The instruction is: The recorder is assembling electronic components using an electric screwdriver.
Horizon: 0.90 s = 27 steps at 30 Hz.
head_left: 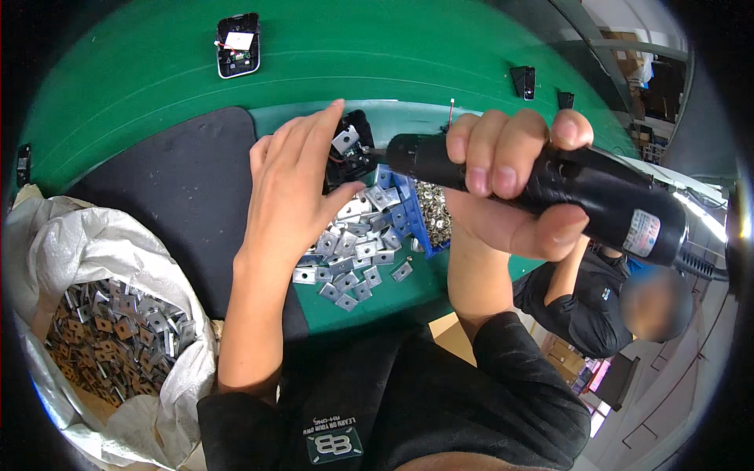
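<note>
My right hand is wrapped around a black electric screwdriver, its cord leading off to the right. The driver's tip points left and meets a small black plastic housing. A square metal plate with a hole sits inside that housing. Along the housing's left side lies my left hand, fingers and thumb steadying it; the fingertips are partly hidden. Just below the housing is a pile of loose square metal plates. A blue tray beside the pile holds many small screws.
A white sack full of metal plates stands at lower left, by a black mat. On the green belt rest an opened device and small black housings. A co-worker is at the right.
</note>
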### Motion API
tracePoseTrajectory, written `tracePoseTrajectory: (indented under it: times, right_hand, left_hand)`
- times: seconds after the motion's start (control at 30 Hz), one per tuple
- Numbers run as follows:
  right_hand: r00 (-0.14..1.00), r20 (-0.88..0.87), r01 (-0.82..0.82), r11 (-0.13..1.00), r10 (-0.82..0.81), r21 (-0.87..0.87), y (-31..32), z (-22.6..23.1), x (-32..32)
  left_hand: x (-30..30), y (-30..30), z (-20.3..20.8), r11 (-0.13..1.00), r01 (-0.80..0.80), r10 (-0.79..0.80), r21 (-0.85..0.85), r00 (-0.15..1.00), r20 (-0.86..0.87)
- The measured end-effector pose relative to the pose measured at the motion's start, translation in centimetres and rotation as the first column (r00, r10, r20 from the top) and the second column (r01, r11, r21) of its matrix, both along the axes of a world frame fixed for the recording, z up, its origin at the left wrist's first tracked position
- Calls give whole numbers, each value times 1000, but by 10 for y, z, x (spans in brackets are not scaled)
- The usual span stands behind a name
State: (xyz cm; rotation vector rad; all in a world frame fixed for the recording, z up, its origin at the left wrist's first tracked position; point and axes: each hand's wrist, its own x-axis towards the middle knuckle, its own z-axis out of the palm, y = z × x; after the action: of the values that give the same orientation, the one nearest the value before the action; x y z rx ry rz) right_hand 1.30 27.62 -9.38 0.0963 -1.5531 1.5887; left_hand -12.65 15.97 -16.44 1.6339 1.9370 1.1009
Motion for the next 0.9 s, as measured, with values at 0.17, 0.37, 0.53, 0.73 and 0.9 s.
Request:
tracePoseTrajectory:
  times: [0.17, 0.37, 0.53, 0.73, 0.9]
  right_hand:
    - [988, -36, 139, 962, -152, -237, -11, -2, -12]
    - [989, -31, 130, 962, -142, -240, -10, -6, -17]
    - [989, -21, 140, 964, -149, -227, -9, -9, -18]
    - [987, 76, 145, 989, -143, -20, -6, -11, -17]
    - [989, 67, 133, 990, -129, -54, -6, -12, -15]
  left_hand:
    - [0, 3, -1, 999, -19, 18, 27, 999, 35]
    - [0, 3, 0, 998, -34, 34, 55, 999, 5]
    - [0, 3, -1, 998, -38, 38, 51, 999, 12]
    - [1, 3, -2, 998, -52, 51, 26, 998, 29]
    - [2, 4, -4, 998, -55, 54, 29, 998, 24]
